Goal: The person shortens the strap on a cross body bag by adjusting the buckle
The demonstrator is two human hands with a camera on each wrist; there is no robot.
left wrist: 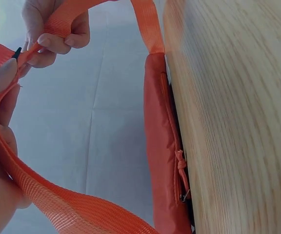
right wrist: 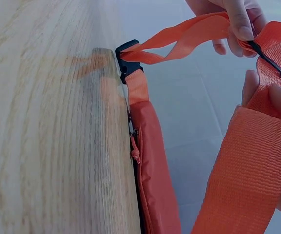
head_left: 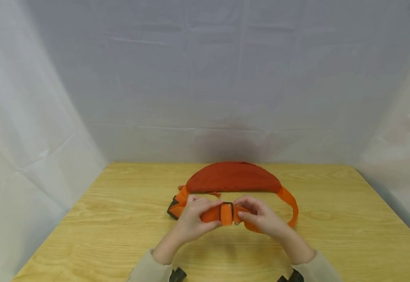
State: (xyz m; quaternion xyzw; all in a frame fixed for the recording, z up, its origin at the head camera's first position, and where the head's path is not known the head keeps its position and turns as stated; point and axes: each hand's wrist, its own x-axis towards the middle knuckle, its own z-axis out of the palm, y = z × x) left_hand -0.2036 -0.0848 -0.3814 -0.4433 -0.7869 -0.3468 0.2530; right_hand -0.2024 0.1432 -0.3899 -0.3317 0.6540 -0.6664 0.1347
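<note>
An orange waist bag [head_left: 233, 178] lies on the table, its webbing strap [head_left: 289, 199] looping forward to both hands. On the strap, a black slide adjuster [right wrist: 267, 60] sits between the hands, with a small fold of webbing standing up through it. My left hand [head_left: 194, 217] pinches the strap just left of the adjuster, thumb below and fingers above. Close on its other side, my right hand [head_left: 261, 217] holds the webbing between thumb and fingers. A black side-release buckle [right wrist: 129, 61], fastened, joins the strap to the bag's left end.
The wooden table [head_left: 95, 223] reaches back to a pale sheet [head_left: 226, 78] that hangs behind it and along both sides. A zipper with an orange cord pull [left wrist: 181, 163] runs along the bag's front. Black wrist devices [head_left: 177, 275] show below the sleeves.
</note>
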